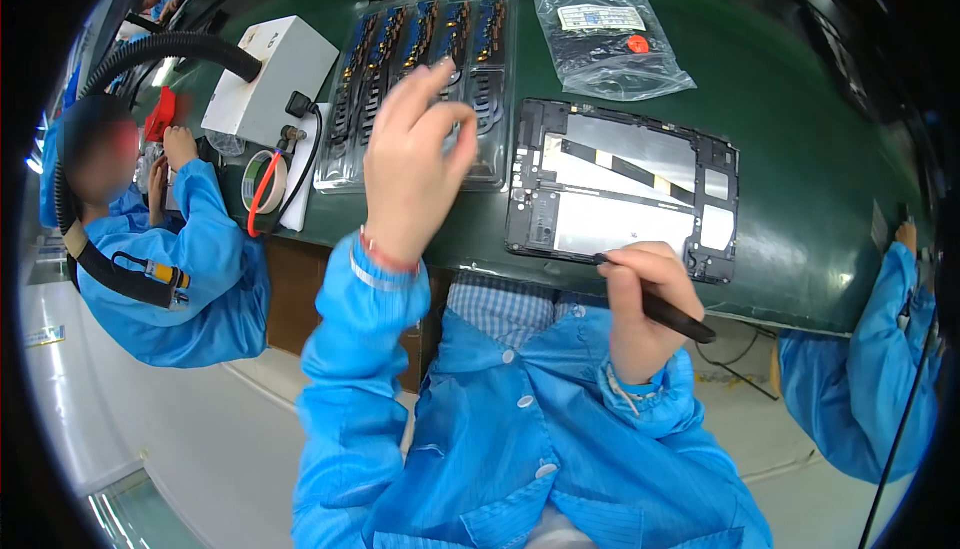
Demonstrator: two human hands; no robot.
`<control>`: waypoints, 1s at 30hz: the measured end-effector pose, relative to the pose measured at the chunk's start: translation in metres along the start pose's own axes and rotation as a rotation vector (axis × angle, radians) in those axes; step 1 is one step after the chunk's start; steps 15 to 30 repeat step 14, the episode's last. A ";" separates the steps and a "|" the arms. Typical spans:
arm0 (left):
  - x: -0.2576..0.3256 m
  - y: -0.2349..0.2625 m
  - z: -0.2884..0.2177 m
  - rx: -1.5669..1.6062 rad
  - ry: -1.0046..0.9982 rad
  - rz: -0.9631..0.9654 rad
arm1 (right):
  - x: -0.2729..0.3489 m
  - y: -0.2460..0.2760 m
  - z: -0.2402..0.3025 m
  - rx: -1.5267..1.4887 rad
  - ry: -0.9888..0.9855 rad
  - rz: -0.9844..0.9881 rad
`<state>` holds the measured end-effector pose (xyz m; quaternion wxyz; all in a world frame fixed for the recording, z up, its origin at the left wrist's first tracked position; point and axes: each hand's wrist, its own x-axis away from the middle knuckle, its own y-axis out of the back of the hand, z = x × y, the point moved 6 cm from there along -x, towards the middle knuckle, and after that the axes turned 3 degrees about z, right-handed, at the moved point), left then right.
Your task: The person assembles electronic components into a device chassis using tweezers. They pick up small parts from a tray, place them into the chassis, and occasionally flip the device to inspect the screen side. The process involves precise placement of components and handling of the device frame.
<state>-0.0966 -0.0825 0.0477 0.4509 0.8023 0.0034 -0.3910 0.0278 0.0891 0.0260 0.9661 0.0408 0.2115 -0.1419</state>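
Observation:
My left hand (415, 164) is raised over the near part of a clear plastic tray (327, 181). Its thumb and forefinger meet in a pinch while other fingers stretch forward; anything between the tips is too small to make out. Small black, blue and gold parts (415, 39) fill the tray's columns. To the right lies an opened tablet (620, 189), its silver inner plates and black frame showing. My right hand (650, 299) grips a slim black pen-shaped tool (678, 319), its tip by the tablet's near edge.
A clear bag (615, 44) with a white label and orange-red dot lies behind the tablet. At left stand a white box (270, 79) with a black hose (170, 49), and a tape roll (262, 181). A co-worker (170, 249) sits left, another person (860, 369) right.

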 end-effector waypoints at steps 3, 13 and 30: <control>-0.007 -0.030 0.019 -0.242 -0.066 0.151 | 0.002 0.020 0.004 -0.049 0.044 -0.087; -0.022 -0.011 0.034 0.016 0.092 0.442 | -0.011 0.113 0.023 0.301 0.139 -0.265; -0.034 -0.009 0.022 0.209 0.178 0.438 | -0.015 0.127 0.021 0.394 0.029 -0.305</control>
